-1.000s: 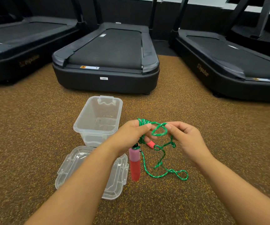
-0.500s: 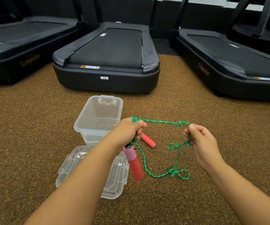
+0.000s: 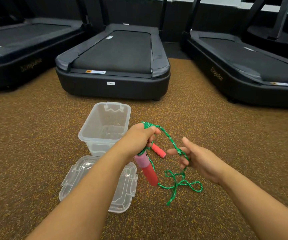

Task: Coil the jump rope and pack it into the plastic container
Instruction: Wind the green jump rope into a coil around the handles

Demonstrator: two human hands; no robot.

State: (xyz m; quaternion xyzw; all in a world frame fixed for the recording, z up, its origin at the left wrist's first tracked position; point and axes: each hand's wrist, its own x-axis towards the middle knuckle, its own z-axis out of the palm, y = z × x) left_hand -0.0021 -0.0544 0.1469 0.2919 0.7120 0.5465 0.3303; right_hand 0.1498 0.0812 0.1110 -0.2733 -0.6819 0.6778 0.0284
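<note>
- The clear plastic container is taken as the landmark; it is set upright and open on the speckled brown floor, and nothing is seen inside it.
- Its clear lid is laid flat on the floor just on the near side of the container.
- The left hand is held at the container's near right corner, fingers curled tight round a bundle of green rope coils, which are bunched at the top of the fist.
- One handle, pink at the top and red below, is seen hanging from beneath that fist, to the right of the lid and clear of the floor as far as can be told.
- The second handle, red, is seen just right of the left hand; whether it is resting on the floor cannot be told.
- The right hand is held further right of the container, apart from the left hand, thumb raised and forefinger extended toward the left; the lower fingers are bent, and the green rope is passed across them. Whether it is pinched or merely draped cannot be told.
- An arc of rope is strung between the two hands.
- The slack of the rope is left in loose loops on the floor, near right of the container, beyond the lid.
- Three black treadmills are noted beyond the container, on its far side.
</note>
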